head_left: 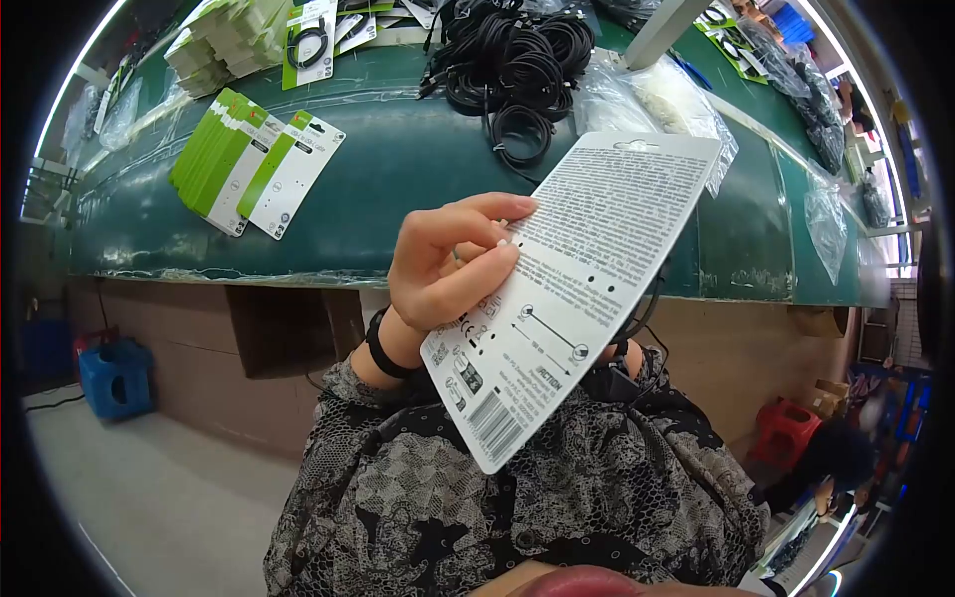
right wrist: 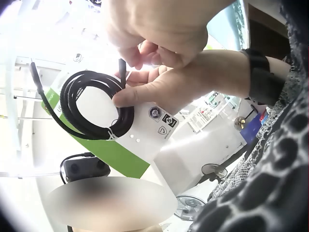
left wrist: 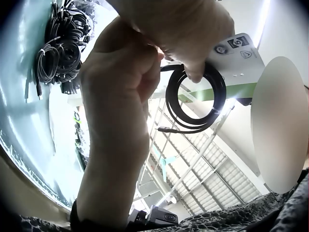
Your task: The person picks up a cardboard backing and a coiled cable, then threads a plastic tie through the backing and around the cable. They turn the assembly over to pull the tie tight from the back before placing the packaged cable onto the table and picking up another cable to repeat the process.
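Note:
A printed card (head_left: pixel 607 219) is tilted over the lap, its text side facing the head view. My left hand (head_left: pixel 453 259) grips its left edge; in the right wrist view the left thumb lies on a coiled black cable (right wrist: pixel 72 113) against the card's white and green face (right wrist: pixel 120 159). My right hand (right wrist: pixel 159 29), hidden behind the card in the head view, has curled fingers close by the coil's upper side and appears to pinch one cable end (right wrist: pixel 122 72). The left wrist view shows the coil (left wrist: pixel 219 89) beneath both hands, with the right arm (left wrist: pixel 113 130) rising from the bottom.
On the green table (head_left: pixel 398 129) lie fanned green and white cards (head_left: pixel 219 164), a heap of black cables (head_left: pixel 517 55) and clear plastic bags (head_left: pixel 686 104). Stacked cards (head_left: pixel 229 45) stand at the back left. A blue stool (head_left: pixel 114 378) and a red stool (head_left: pixel 786 433) are below.

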Tool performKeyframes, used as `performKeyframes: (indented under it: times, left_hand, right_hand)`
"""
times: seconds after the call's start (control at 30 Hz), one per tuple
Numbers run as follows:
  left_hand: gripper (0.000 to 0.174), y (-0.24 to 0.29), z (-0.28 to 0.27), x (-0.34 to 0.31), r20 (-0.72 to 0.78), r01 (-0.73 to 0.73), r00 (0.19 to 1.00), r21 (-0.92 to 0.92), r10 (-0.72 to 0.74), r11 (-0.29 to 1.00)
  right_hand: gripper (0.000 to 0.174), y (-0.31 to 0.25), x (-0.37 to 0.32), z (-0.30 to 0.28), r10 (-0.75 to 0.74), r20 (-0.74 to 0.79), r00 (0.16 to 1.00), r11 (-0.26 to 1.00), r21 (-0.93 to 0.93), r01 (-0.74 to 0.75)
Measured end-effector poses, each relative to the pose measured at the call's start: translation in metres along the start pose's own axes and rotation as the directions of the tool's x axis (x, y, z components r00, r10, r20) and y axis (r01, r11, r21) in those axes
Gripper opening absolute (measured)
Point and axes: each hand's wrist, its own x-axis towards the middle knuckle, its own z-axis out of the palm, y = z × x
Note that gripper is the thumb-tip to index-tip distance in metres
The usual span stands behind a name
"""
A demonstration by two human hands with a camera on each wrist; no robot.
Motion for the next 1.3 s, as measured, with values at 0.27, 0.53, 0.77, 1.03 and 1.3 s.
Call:
performKeyframes:
  times: [0.27, 0.53, 0.77, 1.03, 1.3]
  left_hand:
    - [0.027, -0.007, 0.003, -0.003, 0.002, -0.022, 1.000, -0.011, 0.022, 1.000]
    - [0.026, -0.008, -0.004, -0.007, 0.087, -0.110, 0.992, 0.164, 0.096, 0.980]
    - [0.024, -0.006, 0.006, -0.012, -0.040, 0.014, 0.999, 0.050, -0.012, 0.999]
    - [0.022, -0.005, 0.008, -0.013, 0.037, 0.029, 0.999, -0.081, -0.026, 0.996]
    - [0.022, -0.005, 0.003, -0.018, 0.084, 0.067, 0.995, -0.125, -0.056, 0.990]
  right_hand:
    - [0.025, 0.001, -0.009, 0.004, -0.184, -0.054, 0.981, 0.843, -0.522, 0.129]
    - [0.027, 0.015, -0.009, 0.015, -0.260, 0.005, 0.966, 0.686, -0.703, 0.188]
    - [0.030, 0.022, -0.010, 0.017, -0.301, 0.052, 0.952, 0.544, -0.811, 0.216]
    - [0.039, 0.012, -0.031, -0.026, -0.408, -0.035, 0.912, 0.750, -0.583, 0.313]
    - [0.039, 0.011, -0.044, -0.042, -0.412, -0.120, 0.903, 0.769, -0.578, 0.274]
